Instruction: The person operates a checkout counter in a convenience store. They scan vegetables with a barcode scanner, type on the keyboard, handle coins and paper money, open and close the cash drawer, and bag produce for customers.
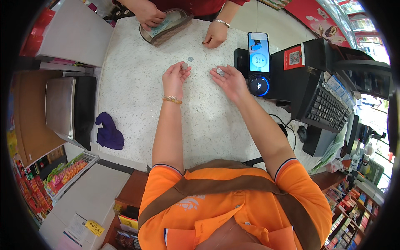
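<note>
My left hand (173,80), with a beaded bracelet (172,99) at its wrist, pinches a silver coin (184,66) between thumb and fingers; whether more than one is there I cannot tell. On the upturned fingers of my right hand (232,82) lie small silver coins (220,72). Another coin (190,59) rests flat on the speckled white counter (200,125), just beyond my left fingertips. Across the counter, another person's hand (150,15) reaches into an open zip pouch (172,32) containing green banknotes (161,26). That person's other hand (216,35) is half closed, with a small object at its fingertips.
To the right stand a lit payment terminal (258,56), a black register housing (281,79), a keyboard (327,106) and a mouse (302,134) with loose cables. A purple cloth (109,132) lies at the left edge, beside a metal-topped scale (61,106).
</note>
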A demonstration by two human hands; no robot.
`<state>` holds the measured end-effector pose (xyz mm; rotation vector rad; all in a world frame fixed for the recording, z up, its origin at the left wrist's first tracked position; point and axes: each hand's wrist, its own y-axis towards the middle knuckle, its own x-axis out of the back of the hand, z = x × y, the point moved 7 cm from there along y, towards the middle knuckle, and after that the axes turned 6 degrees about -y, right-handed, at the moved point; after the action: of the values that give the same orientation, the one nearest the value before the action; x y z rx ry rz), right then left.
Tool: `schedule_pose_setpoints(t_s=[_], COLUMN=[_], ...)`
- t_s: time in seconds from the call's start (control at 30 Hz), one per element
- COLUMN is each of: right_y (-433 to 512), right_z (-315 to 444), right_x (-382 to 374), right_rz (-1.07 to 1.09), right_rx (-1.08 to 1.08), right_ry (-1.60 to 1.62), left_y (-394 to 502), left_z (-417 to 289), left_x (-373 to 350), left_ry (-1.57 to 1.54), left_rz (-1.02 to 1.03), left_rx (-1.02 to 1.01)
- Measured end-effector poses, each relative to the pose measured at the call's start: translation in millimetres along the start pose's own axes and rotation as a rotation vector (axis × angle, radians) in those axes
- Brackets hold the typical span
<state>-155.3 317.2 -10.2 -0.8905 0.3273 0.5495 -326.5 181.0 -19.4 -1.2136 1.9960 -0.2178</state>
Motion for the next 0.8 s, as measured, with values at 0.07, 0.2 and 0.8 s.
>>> schedule_pose_setpoints(t_s=[0.07,0.2,0.8], right_y=[2,8,-7], right_z=[1,0,-22], right_x=[-2,-7,-94], right_rz=[-0.001,-0.015,0.208], right_rx=[0.004,0.106,0.522], right_ry=[-0.008,-0.316,-1.067], left_y=[2,1,-5], left_z=[-2,-2,29], left_x=[-3,-4,-22], left_ry=[0.003,0.032,-0.492], left_rz=[0.029,0.044,0.249], left_rx=[0.006,0.015,0.241])
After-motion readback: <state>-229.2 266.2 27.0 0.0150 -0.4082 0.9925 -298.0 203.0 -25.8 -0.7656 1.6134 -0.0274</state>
